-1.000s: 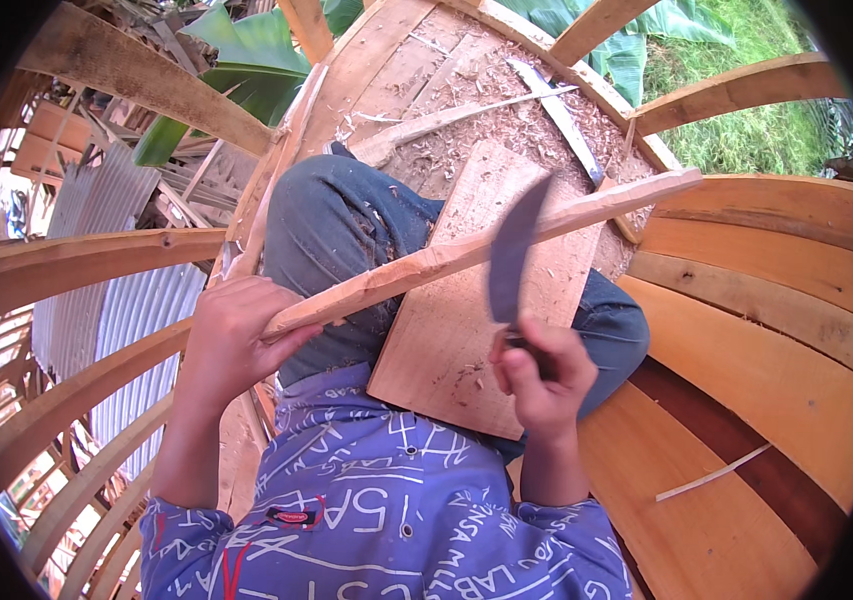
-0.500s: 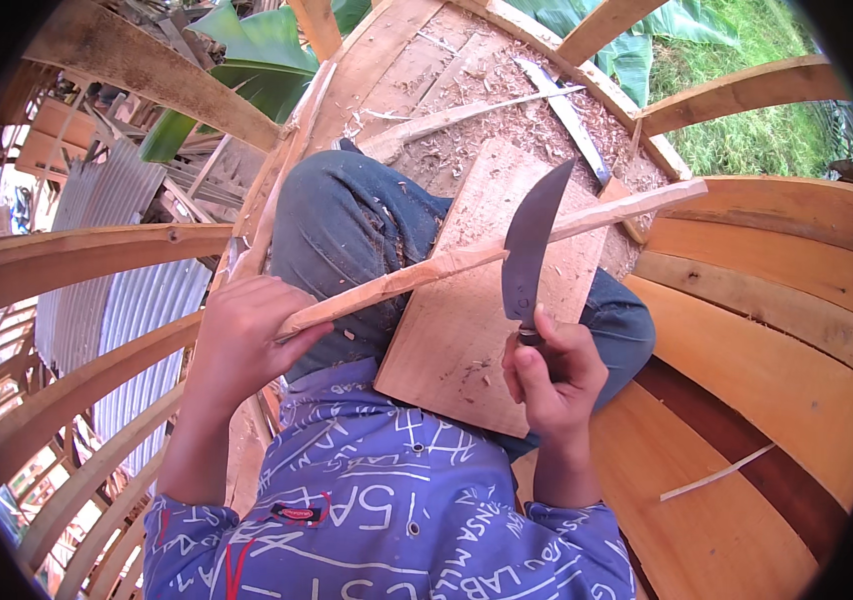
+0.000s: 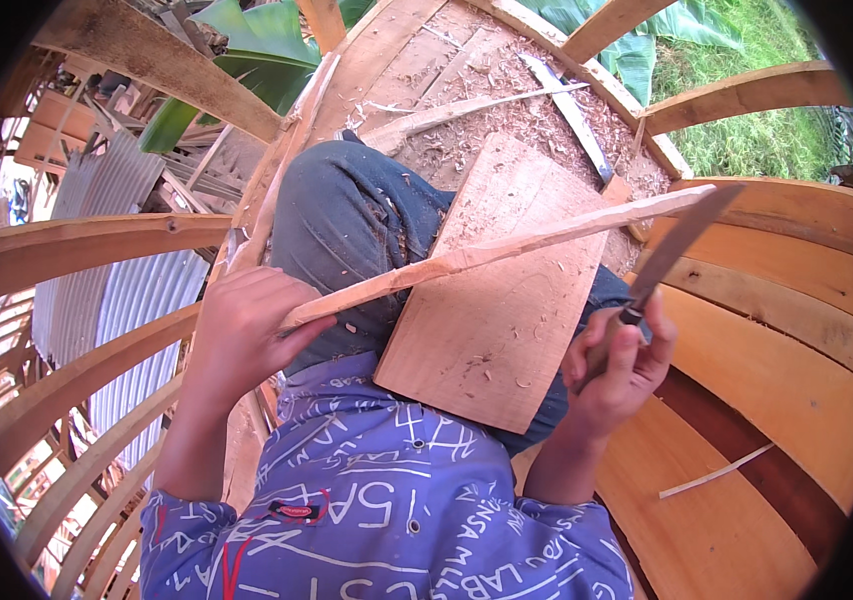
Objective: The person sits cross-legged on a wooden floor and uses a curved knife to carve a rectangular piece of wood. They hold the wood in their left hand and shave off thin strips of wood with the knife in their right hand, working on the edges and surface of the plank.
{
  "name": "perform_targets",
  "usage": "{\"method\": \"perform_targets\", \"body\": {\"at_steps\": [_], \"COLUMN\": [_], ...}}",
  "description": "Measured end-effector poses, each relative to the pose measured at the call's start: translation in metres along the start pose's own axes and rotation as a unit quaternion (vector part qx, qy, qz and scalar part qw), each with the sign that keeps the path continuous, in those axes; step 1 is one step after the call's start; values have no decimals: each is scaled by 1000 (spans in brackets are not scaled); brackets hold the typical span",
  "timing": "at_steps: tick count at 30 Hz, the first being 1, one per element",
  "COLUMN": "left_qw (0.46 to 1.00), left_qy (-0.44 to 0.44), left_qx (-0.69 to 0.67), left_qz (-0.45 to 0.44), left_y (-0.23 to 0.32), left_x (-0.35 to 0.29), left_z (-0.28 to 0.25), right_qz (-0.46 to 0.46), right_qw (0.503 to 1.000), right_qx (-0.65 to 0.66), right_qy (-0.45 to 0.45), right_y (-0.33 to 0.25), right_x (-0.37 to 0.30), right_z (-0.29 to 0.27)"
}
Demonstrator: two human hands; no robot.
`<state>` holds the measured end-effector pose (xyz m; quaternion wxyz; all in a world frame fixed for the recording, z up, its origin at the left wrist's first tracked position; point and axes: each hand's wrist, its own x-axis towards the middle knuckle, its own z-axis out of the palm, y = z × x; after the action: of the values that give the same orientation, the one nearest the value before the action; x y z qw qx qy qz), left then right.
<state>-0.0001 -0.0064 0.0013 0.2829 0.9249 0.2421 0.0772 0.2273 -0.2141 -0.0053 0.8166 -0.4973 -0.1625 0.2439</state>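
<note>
My left hand (image 3: pixel 262 318) is closed around the near end of a long, roughly carved wooden stick (image 3: pixel 467 256). The stick slants up to the right across a flat wooden board (image 3: pixel 492 345) lying on my lap. In my right hand (image 3: pixel 622 365) is a knife (image 3: pixel 682 243) with a broad dark blade, gripped by its handle. The blade points up and to the right, close to the stick's far end; whether they touch I cannot tell. Small shavings lie on the board and on my jeans (image 3: pixel 347 230).
A saw-like long blade (image 3: pixel 572 120) with a wooden handle lies among shavings on the plank floor ahead, beside a split wood piece (image 3: pixel 437 122). Curved wooden ribs (image 3: pixel 97 240) rise on the left. Planks (image 3: pixel 747 330) form the right side, with a thin strip (image 3: pixel 717 472) on them.
My right hand has swung the knife right and outward, from the middle of the stick towards its far end. The left hand and stick have stayed nearly still.
</note>
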Motion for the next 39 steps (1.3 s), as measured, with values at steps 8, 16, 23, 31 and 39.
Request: {"method": "perform_targets", "body": {"at_steps": [8, 16, 23, 31, 39], "left_qw": [1000, 1000, 1000, 1000, 1000], "left_qy": [4, -4, -12, 0, -2], "left_qx": [-8, -7, -5, -11, -12], "left_qz": [-9, -2, 3, 6, -1], "left_y": [-6, -2, -1, -1, -1], "left_x": [0, 3, 4, 2, 3], "left_z": [2, 2, 1, 3, 2], "right_qz": [34, -24, 6, 38, -104], "right_qw": [986, 977, 963, 994, 991], "right_qx": [-97, -169, -217, -83, -34], "right_qy": [-132, -129, -160, -61, 76], "right_y": [11, 13, 23, 19, 9], "right_x": [-13, -9, -14, -11, 3], "right_z": [-10, -16, -15, -14, -8]}}
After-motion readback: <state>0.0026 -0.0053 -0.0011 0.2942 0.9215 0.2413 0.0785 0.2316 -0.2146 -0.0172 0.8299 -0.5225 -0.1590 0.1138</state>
